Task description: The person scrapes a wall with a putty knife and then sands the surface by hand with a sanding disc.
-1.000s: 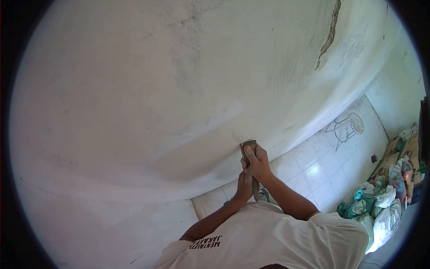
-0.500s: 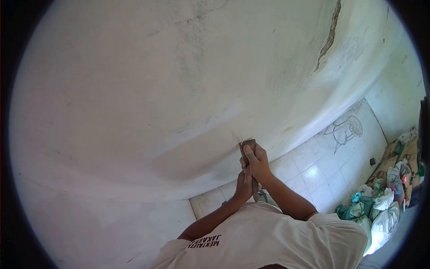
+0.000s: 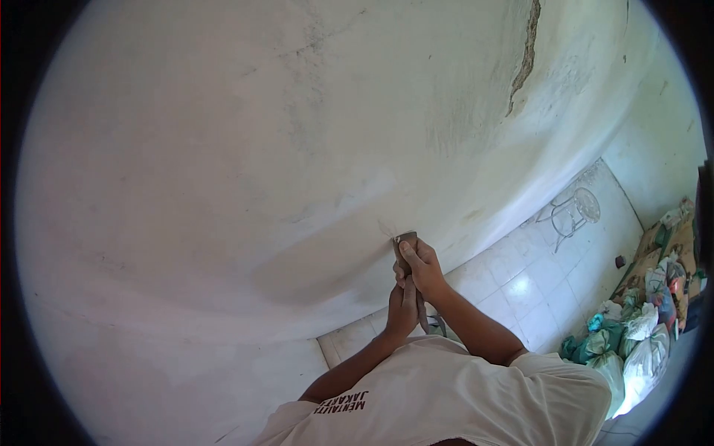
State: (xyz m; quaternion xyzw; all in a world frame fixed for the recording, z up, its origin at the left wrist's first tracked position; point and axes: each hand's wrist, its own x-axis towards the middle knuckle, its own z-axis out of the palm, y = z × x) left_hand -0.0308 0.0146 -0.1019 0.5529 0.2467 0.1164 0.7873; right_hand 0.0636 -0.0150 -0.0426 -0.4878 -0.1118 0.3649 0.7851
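Note:
A grey-brown flat tool (image 3: 406,236) rises out of my hands, its squared top end right at the wall. Its exact kind does not show. My right hand (image 3: 425,272) is wrapped round its upper part, thumb laid along the face. Just below, my left hand (image 3: 402,311) is closed against its lower part, fingers pointing up and touching the right hand. A narrow dark length (image 3: 422,314) hangs down beside the left palm. The pale plastered wall (image 3: 320,223) has thin scratch marks (image 3: 385,227) next to the tool's top.
A long crack (image 3: 526,63) runs down the wall at upper right. White floor tiles (image 3: 520,290) lie below, with a round-topped stool (image 3: 584,207) near the far corner. Stuffed plastic bags (image 3: 643,357) and brown sacks (image 3: 678,249) are piled at the right.
The view has shifted slightly, so the wall crack appears farther left. Both hands keep their hold on the tool, close to the same spot on the wall.

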